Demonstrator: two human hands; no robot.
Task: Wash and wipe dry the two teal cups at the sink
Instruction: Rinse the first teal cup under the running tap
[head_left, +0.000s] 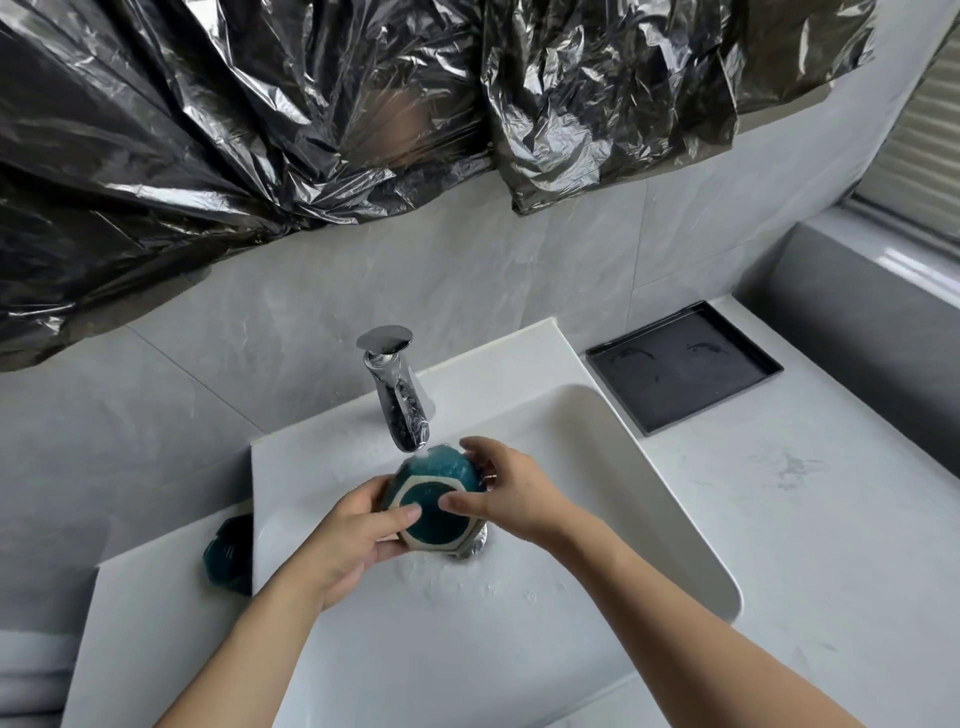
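Fingers of both hands, left hand (345, 540) and right hand (511, 493), curl around an overturned teal cup (441, 488) under the tap (400, 405); second cup (228, 553) on the bench at nine o'clock.

Soft daylight enters from the window (914, 156) at right. Glare streaks the black plastic sheeting (260, 130). Wide-angle distortion bends the edges.

a pale grey marbled tabletop (779, 519) runs along the tiled wall, with a white sink (649, 493) set into it. on the right, near the wall, a flat black tray (683, 367) lies on the tabletop. left of the sink, a teal cup (228, 556) rests on the lower surface, partly hidden by the basin's edge.
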